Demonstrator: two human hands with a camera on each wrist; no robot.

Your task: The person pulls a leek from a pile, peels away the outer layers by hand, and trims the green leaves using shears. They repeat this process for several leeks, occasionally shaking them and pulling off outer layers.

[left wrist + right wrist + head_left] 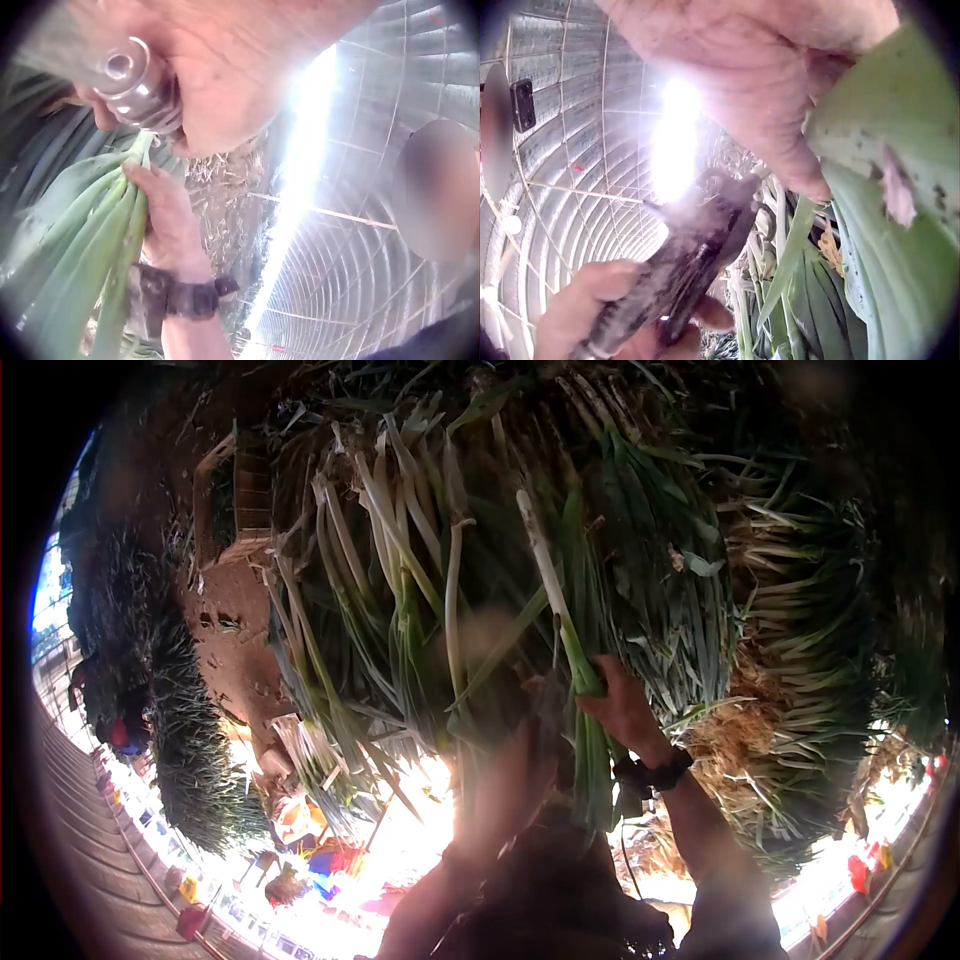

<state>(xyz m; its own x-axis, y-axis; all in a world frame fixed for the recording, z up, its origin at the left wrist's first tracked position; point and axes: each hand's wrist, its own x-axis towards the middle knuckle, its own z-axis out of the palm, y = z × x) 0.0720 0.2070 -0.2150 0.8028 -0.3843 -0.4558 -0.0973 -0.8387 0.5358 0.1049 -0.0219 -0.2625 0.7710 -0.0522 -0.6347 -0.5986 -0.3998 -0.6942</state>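
Note:
My right hand (622,708) grips a long green onion (545,565) where its white stem turns to leaf. The stem points up and away, and the broad leaves (82,247) hang down past the hand. In the left wrist view the right fingers (157,191) curl round the leaf base. My left hand (510,775) is blurred in the head view. It holds a dark hand tool (682,262), fingers wrapped round the body. A shiny metal cylinder (142,86) shows at the left hand in the left wrist view, close above the onion.
A thick heap of green onions (400,530) lies ahead, with another row (800,610) on straw at the right. At the left stand a wooden crate (250,495) and a dark leafy pile (195,740). Bare soil (235,630) lies between them.

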